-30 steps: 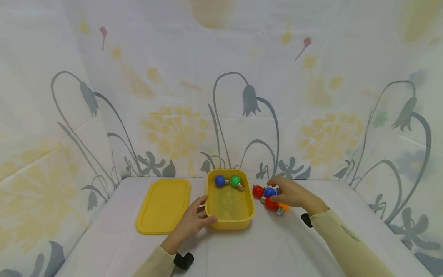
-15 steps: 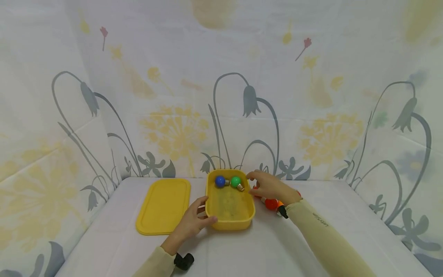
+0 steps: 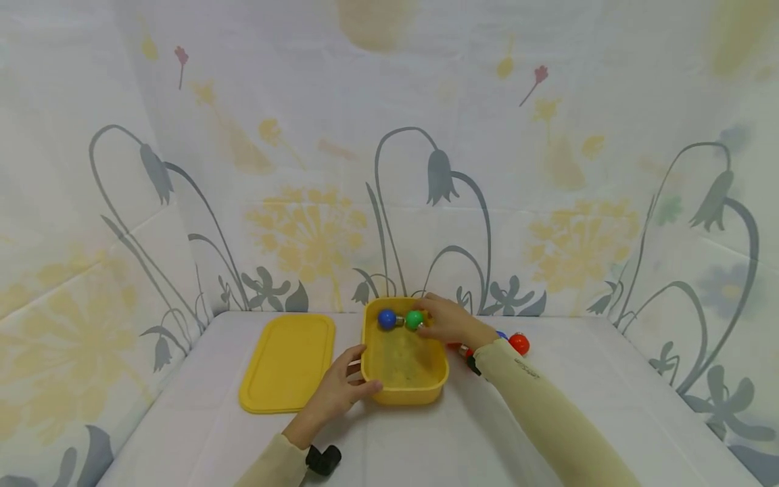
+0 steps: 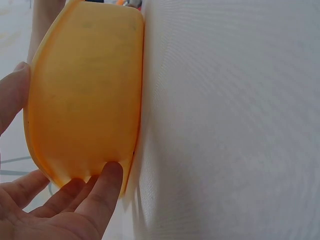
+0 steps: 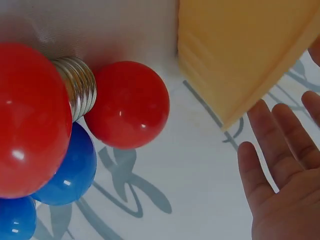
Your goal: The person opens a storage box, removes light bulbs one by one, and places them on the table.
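Note:
My left hand [image 3: 342, 387] holds the near left corner of an open yellow plastic box [image 3: 402, 397]. In the left wrist view its fingers [image 4: 102, 197] press the box's outer wall and the thumb touches the rim. Inside the box, at the far end, lie a blue light bulb [image 3: 387, 319] and a green light bulb [image 3: 414, 319]. My right hand [image 3: 452, 321] reaches over the right rim, fingertips beside the green bulb and covering part of its base. In the right wrist view the box wall hides some of its fingers [image 5: 282, 155]; whether they pinch anything is hidden.
Right of the box, under my right forearm, lie several red, blue and orange bulbs, including a red bulb [image 3: 519, 344] and a blue bulb [image 3: 502, 335]. A flat yellow lid [image 3: 288, 363] lies left of the box. Patterned cloth [image 3: 420, 169] surrounds the white table.
My right hand has moved left from the loose bulbs, across the right rim, to the green bulb. A red bulb at the pile's right end has come into view. My left hand stays still.

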The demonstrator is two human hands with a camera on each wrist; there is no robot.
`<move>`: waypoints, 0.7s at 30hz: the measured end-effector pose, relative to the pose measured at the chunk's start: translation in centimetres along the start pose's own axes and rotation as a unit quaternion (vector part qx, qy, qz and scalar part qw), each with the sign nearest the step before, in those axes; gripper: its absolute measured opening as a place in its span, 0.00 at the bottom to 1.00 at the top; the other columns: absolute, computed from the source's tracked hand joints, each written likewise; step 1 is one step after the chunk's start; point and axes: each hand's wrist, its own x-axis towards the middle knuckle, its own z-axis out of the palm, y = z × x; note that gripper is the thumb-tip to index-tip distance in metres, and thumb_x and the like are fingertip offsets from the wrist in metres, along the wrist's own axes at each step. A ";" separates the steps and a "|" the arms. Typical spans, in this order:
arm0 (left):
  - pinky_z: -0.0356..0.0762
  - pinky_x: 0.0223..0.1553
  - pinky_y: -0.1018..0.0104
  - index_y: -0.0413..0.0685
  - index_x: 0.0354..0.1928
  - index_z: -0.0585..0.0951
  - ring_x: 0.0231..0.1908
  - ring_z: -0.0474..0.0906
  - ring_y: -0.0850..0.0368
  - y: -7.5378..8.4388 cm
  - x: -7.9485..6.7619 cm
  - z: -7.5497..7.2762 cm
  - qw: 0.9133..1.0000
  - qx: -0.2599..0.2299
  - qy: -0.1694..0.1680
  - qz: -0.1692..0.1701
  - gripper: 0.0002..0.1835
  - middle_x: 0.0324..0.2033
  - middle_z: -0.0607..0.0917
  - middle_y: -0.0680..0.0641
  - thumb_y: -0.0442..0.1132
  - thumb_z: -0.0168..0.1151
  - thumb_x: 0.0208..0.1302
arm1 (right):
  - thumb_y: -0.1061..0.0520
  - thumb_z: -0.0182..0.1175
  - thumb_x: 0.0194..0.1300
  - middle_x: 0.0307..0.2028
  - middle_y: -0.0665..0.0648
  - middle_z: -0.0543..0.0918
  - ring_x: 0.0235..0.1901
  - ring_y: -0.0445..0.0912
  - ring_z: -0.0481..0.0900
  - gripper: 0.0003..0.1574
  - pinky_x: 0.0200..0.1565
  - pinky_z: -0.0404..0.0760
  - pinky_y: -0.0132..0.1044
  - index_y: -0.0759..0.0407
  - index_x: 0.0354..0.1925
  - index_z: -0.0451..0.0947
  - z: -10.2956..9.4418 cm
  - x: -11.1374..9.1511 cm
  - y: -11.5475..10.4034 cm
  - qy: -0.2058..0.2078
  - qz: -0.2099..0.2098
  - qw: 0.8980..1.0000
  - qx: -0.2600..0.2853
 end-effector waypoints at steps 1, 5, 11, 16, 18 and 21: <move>0.71 0.52 0.55 0.36 0.65 0.55 0.57 0.62 0.36 0.0 0.0 0.0 1.000 0.000 0.000 0.000 0.48 0.61 0.60 0.33 0.48 0.69 0.48 | 0.47 0.63 0.54 0.48 0.54 0.72 0.38 0.47 0.72 0.30 0.46 0.74 0.40 0.48 0.55 0.70 0.1 0.2 0.0 -0.002 0.001 1.000 -0.006; 0.71 0.52 0.55 0.36 0.65 0.54 0.58 0.62 0.36 -0.2 0.1 0.0 1.000 0.002 -0.001 0.001 0.46 0.61 0.60 0.33 0.46 0.68 0.49 | 0.47 0.64 0.53 0.47 0.52 0.72 0.35 0.45 0.70 0.30 0.43 0.74 0.40 0.46 0.55 0.70 0.5 0.8 0.1 -0.011 0.003 1.000 -0.024; 0.71 0.52 0.56 0.37 0.65 0.55 0.58 0.63 0.37 -0.3 0.2 -0.1 1.000 0.008 0.000 0.000 0.47 0.61 0.61 0.34 0.47 0.68 0.49 | 0.48 0.65 0.51 0.47 0.50 0.70 0.36 0.46 0.71 0.32 0.45 0.74 0.42 0.45 0.55 0.70 1.1 1.6 0.3 -0.022 0.008 0.999 -0.036; 0.71 0.52 0.55 0.36 0.65 0.55 0.57 0.63 0.37 -0.2 0.2 0.0 1.000 0.005 -0.002 0.003 0.45 0.60 0.60 0.33 0.43 0.68 0.51 | 0.48 0.66 0.51 0.47 0.50 0.70 0.38 0.46 0.71 0.33 0.47 0.74 0.45 0.43 0.56 0.69 1.5 2.1 0.4 -0.031 0.033 0.998 -0.035; 0.70 0.52 0.54 0.36 0.65 0.55 0.57 0.63 0.36 -0.2 0.1 0.0 1.000 0.001 -0.002 0.002 0.45 0.60 0.60 0.33 0.43 0.68 0.51 | 0.48 0.65 0.51 0.47 0.49 0.71 0.39 0.47 0.71 0.33 0.48 0.73 0.45 0.42 0.57 0.68 1.6 2.3 0.4 -0.035 0.040 0.998 -0.043; 0.71 0.52 0.55 0.36 0.65 0.55 0.57 0.63 0.37 -0.1 0.1 0.0 1.000 0.002 -0.003 0.002 0.46 0.61 0.60 0.33 0.47 0.68 0.49 | 0.48 0.65 0.51 0.49 0.50 0.71 0.41 0.48 0.72 0.33 0.49 0.72 0.46 0.42 0.56 0.69 1.6 2.4 0.2 -0.041 0.045 0.997 -0.052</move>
